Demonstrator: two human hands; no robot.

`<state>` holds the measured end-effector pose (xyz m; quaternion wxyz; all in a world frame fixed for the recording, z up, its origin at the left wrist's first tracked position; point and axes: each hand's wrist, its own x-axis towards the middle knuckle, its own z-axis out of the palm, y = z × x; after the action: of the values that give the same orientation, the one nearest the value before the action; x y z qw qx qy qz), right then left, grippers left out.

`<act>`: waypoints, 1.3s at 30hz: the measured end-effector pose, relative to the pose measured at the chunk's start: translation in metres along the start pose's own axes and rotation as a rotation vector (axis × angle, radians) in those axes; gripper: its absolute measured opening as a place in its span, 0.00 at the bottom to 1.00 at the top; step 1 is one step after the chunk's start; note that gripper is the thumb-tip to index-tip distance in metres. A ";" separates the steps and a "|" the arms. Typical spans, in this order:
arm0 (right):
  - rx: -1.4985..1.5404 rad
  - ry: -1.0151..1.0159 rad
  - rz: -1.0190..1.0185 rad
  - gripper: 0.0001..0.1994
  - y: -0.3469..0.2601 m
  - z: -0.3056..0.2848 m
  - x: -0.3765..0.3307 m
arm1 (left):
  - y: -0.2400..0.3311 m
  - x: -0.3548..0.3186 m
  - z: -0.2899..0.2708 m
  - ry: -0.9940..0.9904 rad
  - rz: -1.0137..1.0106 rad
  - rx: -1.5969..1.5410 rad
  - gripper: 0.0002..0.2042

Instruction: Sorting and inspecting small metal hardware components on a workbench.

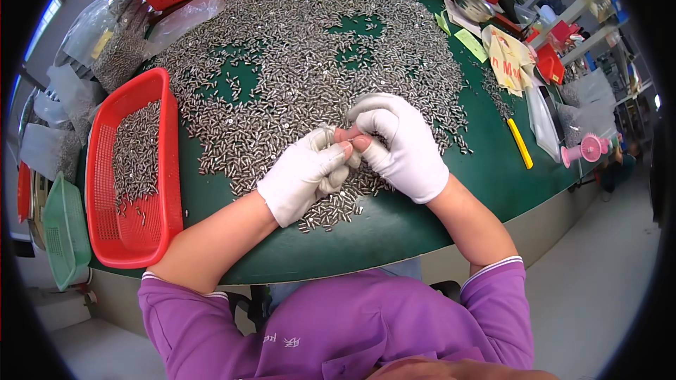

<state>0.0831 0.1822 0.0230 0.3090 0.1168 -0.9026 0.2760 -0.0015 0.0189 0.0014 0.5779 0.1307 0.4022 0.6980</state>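
Note:
A wide spread of small silver metal pins (296, 49) covers much of the green tabletop (486, 162). Over its near edge, my left hand (306, 172) and my right hand (401, 144) meet, both in white gloves with some fingertips bare. Thumbs and fingers of both hands are pinched together at one spot. Whatever sits between the fingertips is too small and covered to make out. Just below my hands lies a little heap of the same metal pins (331, 211).
At the left stands a red plastic basket (172, 169) partly filled with pins, beside a green basket (67, 232). Bags of pins (123, 49) sit at the far left. On the right lie a yellow-handled cutter (520, 144), a pink fan (591, 148) and papers (507, 60).

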 end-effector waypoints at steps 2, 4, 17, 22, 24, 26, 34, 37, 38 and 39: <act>0.000 0.023 0.074 0.08 0.001 0.000 -0.004 | -0.001 0.002 0.001 0.006 0.009 -0.010 0.09; 0.122 -0.027 0.175 0.08 0.001 0.000 -0.006 | -0.003 0.002 0.001 0.024 0.014 -0.018 0.09; 0.627 0.280 0.551 0.28 0.024 -0.021 -0.004 | 0.002 0.001 0.000 0.029 0.031 -0.051 0.11; 0.768 0.306 0.588 0.27 0.032 -0.024 -0.004 | 0.001 0.002 -0.002 0.012 0.024 -0.062 0.10; 0.640 0.312 0.649 0.20 0.035 -0.027 -0.003 | 0.000 0.004 -0.004 0.003 0.018 -0.068 0.10; 0.542 0.316 0.735 0.14 0.037 -0.036 -0.004 | 0.000 0.002 -0.005 0.001 0.016 -0.071 0.10; 1.065 0.266 0.627 0.47 0.059 -0.043 -0.005 | 0.002 0.002 -0.004 -0.003 0.025 -0.088 0.08; 1.394 0.354 0.594 0.48 0.050 -0.045 -0.002 | 0.002 0.001 -0.005 -0.030 0.029 -0.101 0.07; 1.392 0.354 0.592 0.48 0.050 -0.046 -0.002 | 0.002 0.001 -0.004 -0.022 0.030 -0.096 0.07; 1.468 0.336 0.588 0.46 0.051 -0.046 -0.002 | 0.002 0.001 -0.003 -0.013 0.030 -0.091 0.07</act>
<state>0.0882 0.2500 0.0301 0.1997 0.0047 -0.4262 0.8823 -0.0054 0.0182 0.0003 0.5753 0.1148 0.3642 0.7233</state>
